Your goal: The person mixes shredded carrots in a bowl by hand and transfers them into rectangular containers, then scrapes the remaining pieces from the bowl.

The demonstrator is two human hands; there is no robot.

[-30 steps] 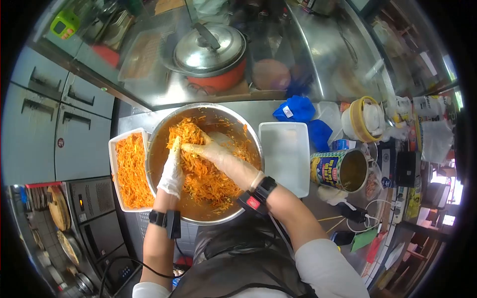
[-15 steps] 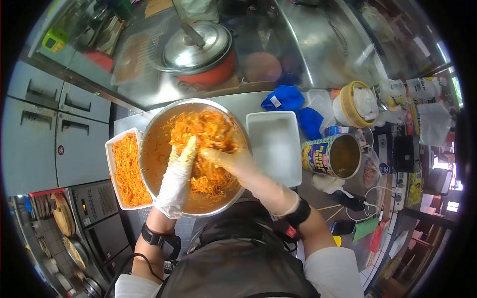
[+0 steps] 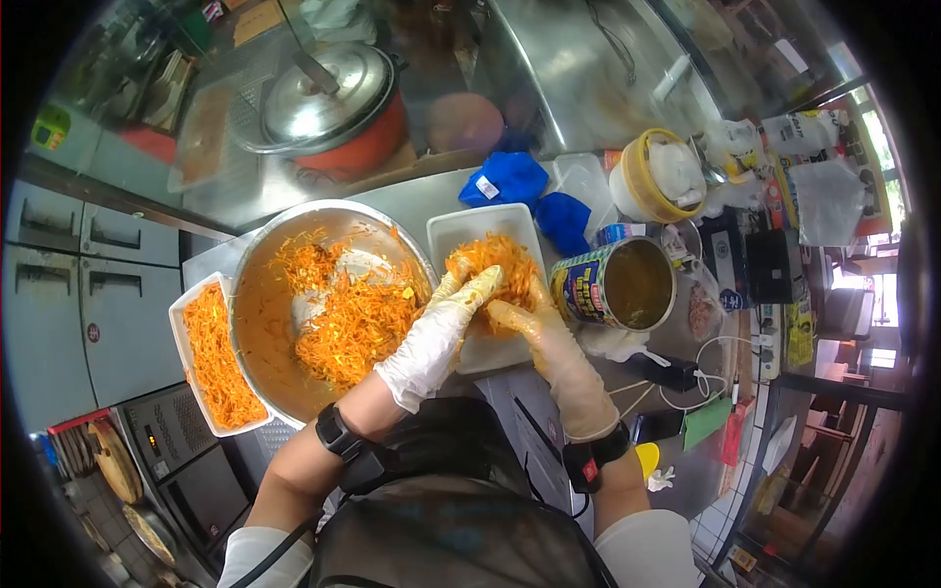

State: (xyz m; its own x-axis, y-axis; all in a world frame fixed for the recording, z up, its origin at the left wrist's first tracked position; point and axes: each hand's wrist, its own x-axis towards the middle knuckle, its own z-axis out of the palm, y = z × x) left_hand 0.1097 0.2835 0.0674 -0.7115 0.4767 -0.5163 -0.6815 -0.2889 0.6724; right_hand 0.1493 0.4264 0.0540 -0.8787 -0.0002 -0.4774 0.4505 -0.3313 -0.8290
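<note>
My left hand and my right hand, both in whitish gloves smeared with orange, cup a clump of shredded carrot between them. They hold it over the white rectangular container, whose pale inside shows around the clump. To the left stands a large steel bowl with a loose heap of shredded carrot mix in it, flecked with yellow bits. Left of the bowl, a second white container is filled with the same shreds. Parts of my fingers are hidden by the carrot.
A large printed tin can lies or tilts right of the container, near blue cloths. Farther right are a yellow-rimmed tub, cables and a phone. A lidded red pot sits behind the ledge.
Both hands have moved right, from inside the steel bowl to above the white container, carrying a clump of shredded carrot. Less carrot is left in the bowl's middle, and the view has shifted right.
</note>
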